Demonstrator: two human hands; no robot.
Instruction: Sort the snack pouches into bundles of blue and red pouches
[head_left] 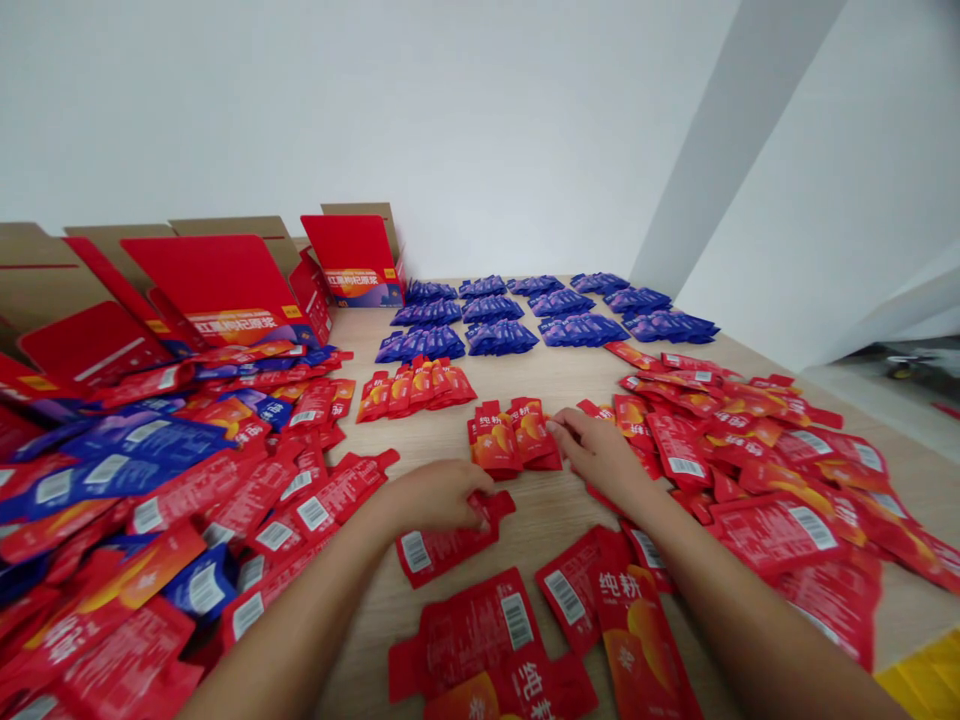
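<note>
My left hand (442, 497) pinches the top corner of a red pouch (439, 553) that lies with its white barcode side up. Beyond it is a small overlapping group of red pouches (495, 442), printed with orange fruit and white characters. At this group's right side, my right hand (600, 455) has its fingertips closed on the edge of a red pouch (534, 435). Nearer to me, several loose red pouches (637, 640) lie between my forearms, some face up and some barcode up. A fanned row of red pouches (416, 388) sits farther back.
Fanned stacks of blue pouches (502, 337) stand in rows at the back. A mixed heap of red and blue pouches (187, 450) spreads at left, before open red cartons (217, 280). Another red pouch heap (750, 440) covers the right. A white wall (487, 120) rises behind.
</note>
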